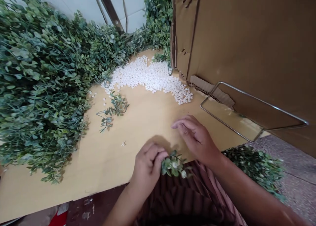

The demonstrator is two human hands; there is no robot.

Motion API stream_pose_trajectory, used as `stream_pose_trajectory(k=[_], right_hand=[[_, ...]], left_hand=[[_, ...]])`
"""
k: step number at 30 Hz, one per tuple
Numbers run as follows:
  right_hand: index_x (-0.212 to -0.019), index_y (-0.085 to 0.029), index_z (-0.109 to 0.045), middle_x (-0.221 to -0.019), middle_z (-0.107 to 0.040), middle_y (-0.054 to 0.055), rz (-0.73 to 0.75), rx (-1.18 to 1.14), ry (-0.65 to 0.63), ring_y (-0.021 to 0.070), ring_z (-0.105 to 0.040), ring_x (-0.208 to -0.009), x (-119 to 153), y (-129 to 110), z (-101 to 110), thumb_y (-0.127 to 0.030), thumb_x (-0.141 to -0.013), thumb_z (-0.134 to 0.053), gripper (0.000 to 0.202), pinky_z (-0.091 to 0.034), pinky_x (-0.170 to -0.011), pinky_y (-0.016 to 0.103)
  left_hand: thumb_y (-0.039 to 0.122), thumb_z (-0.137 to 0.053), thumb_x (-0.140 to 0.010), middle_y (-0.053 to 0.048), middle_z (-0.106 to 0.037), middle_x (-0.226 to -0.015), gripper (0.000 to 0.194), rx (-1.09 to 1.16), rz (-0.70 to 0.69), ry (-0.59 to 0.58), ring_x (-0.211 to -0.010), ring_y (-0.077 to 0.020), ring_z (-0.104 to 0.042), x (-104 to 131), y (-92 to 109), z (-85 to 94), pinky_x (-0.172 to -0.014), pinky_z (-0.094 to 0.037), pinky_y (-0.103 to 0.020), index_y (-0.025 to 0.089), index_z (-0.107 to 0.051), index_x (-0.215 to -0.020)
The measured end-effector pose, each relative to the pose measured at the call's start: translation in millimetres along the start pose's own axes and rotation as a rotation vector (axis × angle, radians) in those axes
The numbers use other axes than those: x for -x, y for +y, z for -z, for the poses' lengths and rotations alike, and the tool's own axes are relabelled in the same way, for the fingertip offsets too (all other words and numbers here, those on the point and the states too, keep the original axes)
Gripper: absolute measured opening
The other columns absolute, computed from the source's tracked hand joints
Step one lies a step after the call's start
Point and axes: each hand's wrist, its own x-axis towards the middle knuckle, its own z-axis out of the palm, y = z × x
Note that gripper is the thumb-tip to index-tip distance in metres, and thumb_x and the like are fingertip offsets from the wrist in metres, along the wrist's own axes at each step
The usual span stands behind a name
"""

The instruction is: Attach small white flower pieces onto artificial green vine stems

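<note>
My left hand (149,162) is closed on a small green leafy sprig (172,165) near the table's front edge. Two small white pieces show among its leaves. To the right of it, my right hand (195,135) is held with its fingers bent and pressed together; whatever lies between thumb and fingers is too hidden to name. Beyond both hands, a spread of small white pieces (150,74) lies on the tan table surface (143,117). A loose green sprig (117,104) rests on the table at the left of centre.
A large heap of green foliage (44,71) covers the left side. A cardboard box (247,45) stands at the right, with a bent metal wire frame (232,87) beside it. More foliage (259,168) sits below the table's right edge. A tiny white bit (123,143) lies on the table.
</note>
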Motion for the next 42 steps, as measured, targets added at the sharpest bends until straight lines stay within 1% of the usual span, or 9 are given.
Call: stream_pose_trajectory(k=[5, 9, 13, 16, 20, 25, 31, 37, 42], right_hand=[[-0.09, -0.018, -0.06, -0.088, -0.059, 0.005, -0.108, -0.15, 0.053, 0.0149, -0.057, -0.086, 17.4, -10.9, 5.0, -0.021, -0.089, -0.045, 0.015, -0.045, -0.077, 0.027], [-0.111, -0.021, -0.055, -0.104, -0.057, 0.007, -0.041, -0.271, -0.059, 0.0156, -0.056, -0.095, 23.2, -17.8, -0.6, -0.02, -0.087, -0.048, 0.025, -0.047, -0.083, 0.029], [-0.116, -0.023, -0.053, -0.111, -0.054, 0.008, 0.06, -0.302, -0.03, 0.0192, -0.052, -0.106, 20.5, -22.9, -2.6, -0.019, -0.082, -0.055, 0.034, -0.044, -0.091, 0.035], [-0.106, -0.022, -0.058, -0.102, -0.058, 0.007, 0.108, -0.224, 0.015, 0.019, -0.053, -0.102, 15.3, -26.3, -3.3, -0.016, -0.081, -0.055, 0.026, -0.044, -0.089, 0.035], [-0.085, -0.019, -0.061, -0.086, -0.061, 0.005, -0.002, -0.252, 0.084, 0.0155, -0.059, -0.084, 10.6, -27.7, -5.0, -0.018, -0.083, -0.051, 0.01, -0.048, -0.077, 0.029], [-0.076, -0.018, -0.056, -0.075, -0.058, 0.002, -0.201, -0.365, 0.084, 0.0149, -0.058, -0.073, 11.4, -22.0, -2.9, -0.033, -0.083, -0.052, 0.017, -0.048, -0.068, 0.027], [-0.071, -0.018, -0.054, -0.067, -0.052, 0.0, -0.284, -0.36, 0.103, 0.0124, -0.05, -0.063, 11.3, -15.5, 2.4, -0.036, -0.081, -0.052, 0.021, -0.043, -0.058, 0.024], [-0.066, -0.017, -0.054, -0.063, -0.049, -0.001, -0.243, -0.288, 0.171, 0.0113, -0.047, -0.062, 13.3, -12.6, 8.3, -0.027, -0.079, -0.053, 0.017, -0.039, -0.057, 0.023], [-0.066, -0.016, -0.056, -0.064, -0.052, -0.001, -0.249, -0.291, 0.192, 0.0118, -0.049, -0.063, 15.3, -7.6, 11.9, -0.024, -0.078, -0.052, 0.015, -0.039, -0.059, 0.024]], left_hand=[[0.038, -0.062, -0.074, 0.004, -0.049, -0.054, 0.024, 0.584, 0.477, 0.138, -0.047, -0.0083, -0.042, -11.5, 5.9, 0.1, -0.044, -0.035, -0.02, 0.018, -0.051, -0.065], [0.037, -0.069, -0.067, 0.005, -0.049, -0.054, 0.026, 0.751, 0.518, 0.153, -0.049, -0.0067, -0.041, -14.3, 9.5, -7.0, -0.048, -0.037, -0.019, 0.017, -0.053, -0.063], [0.039, -0.073, -0.06, 0.006, -0.046, -0.05, 0.034, 0.845, 0.56, 0.137, -0.043, -0.0047, -0.037, -18.9, 11.5, -12.0, -0.042, -0.031, -0.017, 0.017, -0.048, -0.057], [0.043, -0.072, -0.06, 0.006, -0.046, -0.047, 0.036, 0.847, 0.573, 0.064, -0.04, -0.0058, -0.039, -20.9, 14.1, -14.7, -0.039, -0.03, -0.018, 0.018, -0.046, -0.058], [0.045, -0.065, -0.068, 0.006, -0.046, -0.048, 0.034, 0.813, 0.54, -0.03, -0.042, -0.0067, -0.041, -20.3, 17.1, -18.4, -0.04, -0.033, -0.018, 0.018, -0.046, -0.059], [0.036, -0.059, -0.076, -0.001, -0.055, -0.066, 0.021, 0.51, 0.372, -0.152, -0.061, -0.0121, -0.052, -26.1, 16.1, -7.2, -0.056, -0.045, -0.024, 0.016, -0.056, -0.069], [0.023, -0.056, -0.076, -0.004, -0.061, -0.079, 0.01, -0.026, 0.067, 0.051, -0.071, -0.0145, -0.057, -69.9, 11.1, 10.1, -0.059, -0.044, -0.023, 0.018, -0.065, -0.078], [0.022, -0.055, -0.077, -0.005, -0.062, -0.085, 0.02, -0.282, -0.009, 0.044, -0.071, -0.0155, -0.058, -126.7, 0.6, -20.8, -0.066, -0.045, -0.027, 0.018, -0.069, -0.091], [0.019, -0.052, -0.079, -0.007, -0.064, -0.087, 0.02, -0.535, -0.075, -0.039, -0.08, -0.0202, -0.059, -141.6, 2.1, -38.6, -0.07, -0.044, -0.03, 0.019, -0.069, -0.089]])
